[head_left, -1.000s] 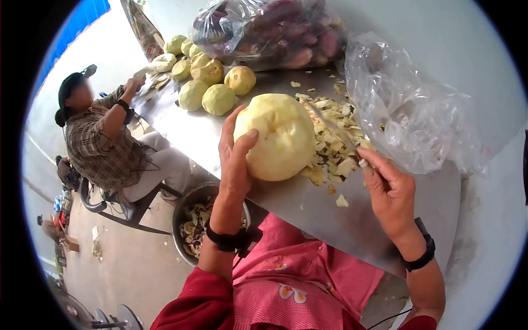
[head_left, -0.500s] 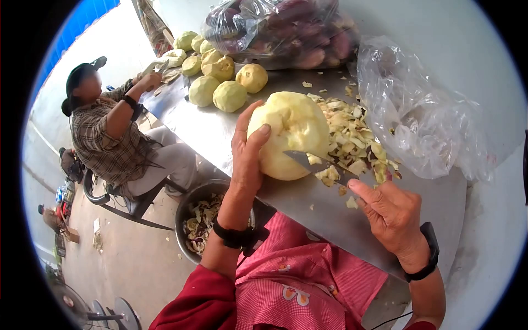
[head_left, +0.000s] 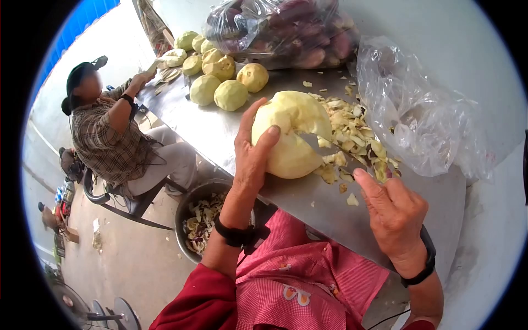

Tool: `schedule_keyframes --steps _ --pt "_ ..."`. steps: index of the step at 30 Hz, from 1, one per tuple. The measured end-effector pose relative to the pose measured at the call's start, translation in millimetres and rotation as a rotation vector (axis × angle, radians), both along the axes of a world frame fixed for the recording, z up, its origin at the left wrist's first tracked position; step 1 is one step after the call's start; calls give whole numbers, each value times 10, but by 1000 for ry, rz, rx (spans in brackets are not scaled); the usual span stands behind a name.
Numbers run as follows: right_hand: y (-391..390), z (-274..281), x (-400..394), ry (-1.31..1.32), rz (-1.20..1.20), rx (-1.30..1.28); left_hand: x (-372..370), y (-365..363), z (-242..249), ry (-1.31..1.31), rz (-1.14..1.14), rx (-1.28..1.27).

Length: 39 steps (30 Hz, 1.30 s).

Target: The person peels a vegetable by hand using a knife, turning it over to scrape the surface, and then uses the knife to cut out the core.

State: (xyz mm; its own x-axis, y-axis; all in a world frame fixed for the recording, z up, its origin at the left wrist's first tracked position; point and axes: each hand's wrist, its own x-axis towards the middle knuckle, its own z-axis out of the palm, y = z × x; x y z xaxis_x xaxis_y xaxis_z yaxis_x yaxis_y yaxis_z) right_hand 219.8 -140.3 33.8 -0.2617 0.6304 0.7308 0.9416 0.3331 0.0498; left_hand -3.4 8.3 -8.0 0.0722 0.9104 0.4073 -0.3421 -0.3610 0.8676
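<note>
My left hand point(head_left: 254, 151) grips a large, pale, peeled round vegetable point(head_left: 291, 159) from its left side, the thumb on its face. A hollow with uneven edges shows in its upper middle. In my right hand point(head_left: 391, 212) is a knife point(head_left: 313, 141), its blade against the right side of the vegetable. The fingers wrap round the handle, which is mostly hidden. Just right of the vegetable lies a heap of peelings point(head_left: 352, 129) on the metal table point(head_left: 308, 198).
Several peeled round vegetables point(head_left: 231, 95) sit at the back left, near a bag of eggplants point(head_left: 297, 38). An open plastic bag point(head_left: 423, 121) lies at the right. A bowl of scraps point(head_left: 184, 242) stands below the table edge. Another person point(head_left: 110, 137) sits at the left.
The knife has moved up, its blade from the vegetable's lower right to its middle right. The vegetable has shifted slightly right. The other person's hands have moved left.
</note>
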Motion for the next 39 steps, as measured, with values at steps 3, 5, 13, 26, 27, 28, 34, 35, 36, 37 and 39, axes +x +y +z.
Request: schedule_keyframes --steps 3,5,13,26,27,28,34,35,36,37,39 --pt "12 23 -40 -25 -24 22 9 -37 33 43 -2 33" --pt "20 37 -50 -48 -41 39 6 -7 3 46 6 41" --pt "-90 197 52 307 56 -228 0 -14 3 26 24 18" --pt "-86 272 -108 146 -62 -177 -28 -26 0 107 28 115" --pt "-67 222 -129 66 -79 -98 -32 -24 -1 80 19 79" --pt "-48 169 -144 -13 -96 -17 -32 -29 3 78 21 80" --pt "10 -84 -111 -99 -102 107 6 -58 41 33 16 15" --pt "21 -101 -105 -100 -103 106 5 -54 41 25 11 -8" --pt "42 -112 -101 -94 -89 128 1 -47 41 16 6 -31" --pt "67 -126 -98 -89 -72 149 -5 -42 45 16 7 -32" --pt "121 -175 -64 -87 -59 168 -22 -39 48 10 -8 -54"
